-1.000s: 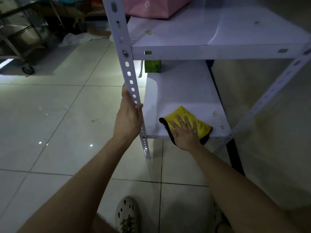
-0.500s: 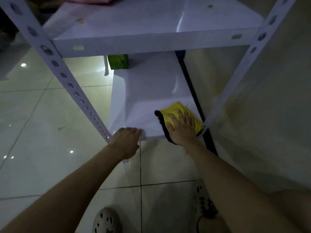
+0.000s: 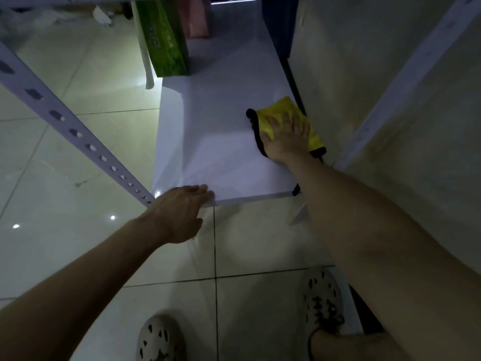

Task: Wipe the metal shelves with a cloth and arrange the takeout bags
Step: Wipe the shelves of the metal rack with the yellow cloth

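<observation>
Pale glossy floor point(image 3: 65, 165) tiles and a plain wall point(image 3: 429, 152) at the right frame a low white metal shelf point(image 3: 216, 142), seen from above in dim light. The shelf is carried by a perforated left post point(image 3: 78, 134), which slants across the view, and by a right post point(image 3: 406, 82) set against the wall.

A yellow cloth point(image 3: 283, 110) with a black border is laid flat on the shelf, close to its right edge and about midway along its depth. Its long axis runs front to back, roughly parallel to that edge. The black border is turned toward the middle of the shelf.

The right hand point(image 3: 286, 142) is pressed palm down on the cloth, the fingers point(image 3: 287, 121) straight, slightly spread and pointed toward the back of the shelf; nothing is clasped.

The left hand point(image 3: 179, 212) is rested on the front lip of the shelf beside the foot of the left post. Its fingers are extended over the lip and released, with nothing held.

A green bag point(image 3: 166, 40) is stood upright at the far left of the shelf, its long axis also front to back. A pink bag point(image 3: 199, 16) is seen just behind it, partly cut off by the frame.

Two perforated shoes point(image 3: 160, 337) are visible on the floor below the arms.
</observation>
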Tool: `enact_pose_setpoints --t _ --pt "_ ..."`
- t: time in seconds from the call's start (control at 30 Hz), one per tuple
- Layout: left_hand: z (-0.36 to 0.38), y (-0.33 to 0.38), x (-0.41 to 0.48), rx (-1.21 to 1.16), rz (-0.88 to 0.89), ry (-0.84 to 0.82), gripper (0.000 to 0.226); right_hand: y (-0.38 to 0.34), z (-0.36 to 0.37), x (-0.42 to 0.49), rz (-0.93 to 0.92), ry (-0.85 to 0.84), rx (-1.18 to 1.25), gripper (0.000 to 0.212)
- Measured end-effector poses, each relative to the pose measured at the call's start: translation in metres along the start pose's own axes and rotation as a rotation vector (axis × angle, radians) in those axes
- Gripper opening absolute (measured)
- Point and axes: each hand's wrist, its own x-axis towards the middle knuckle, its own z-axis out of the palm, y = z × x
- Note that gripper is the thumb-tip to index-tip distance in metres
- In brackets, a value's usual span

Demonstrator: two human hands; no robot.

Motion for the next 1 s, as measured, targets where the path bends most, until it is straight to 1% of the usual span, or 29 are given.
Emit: enact_pose_setpoints --t 0.1,0.2,0.33,0.53,0.63,0.77,0.83,0.9,1.0 --pt "-0.005 0.004 -0.003 0.044 0.005 -0.010 0.079 -0.001 0.008 -0.054 0.000 -0.015 0.022 0.069" --pt "-0.007 0.006 -0.007 0.034 -0.010 -0.021 0.090 0.002 0.022 -0.112 -0.049 -0.020 0.023 0.068" --pt "-0.001 0.005 -0.010 0.027 -0.025 -0.042 0.101 0.006 0.023 -0.137 -0.079 -0.045 0.021 0.066" --pt "0.006 0.002 -0.008 -0.003 -0.015 -0.022 0.107 -0.002 0.021 -0.105 -0.037 -0.043 0.027 0.067" --pt "0.009 0.002 -0.008 -0.024 -0.013 -0.013 0.111 -0.008 0.010 -0.055 -0.027 -0.066 -0.002 0.070" --pt "0.016 -0.001 -0.007 -0.036 0.004 -0.005 0.113 -0.021 0.004 0.021 -0.043 -0.023 -0.009 0.069" --pt "0.019 -0.001 -0.007 -0.019 0.008 -0.012 0.113 -0.039 0.005 0.041 -0.054 -0.017 -0.007 0.067" --pt "0.020 -0.001 -0.007 -0.007 0.019 -0.020 0.113 -0.064 0.009 0.040 -0.121 -0.014 -0.011 0.064" --pt "0.015 -0.003 -0.005 0.001 0.040 -0.024 0.111 -0.100 0.026 0.003 -0.326 0.016 -0.034 0.061"
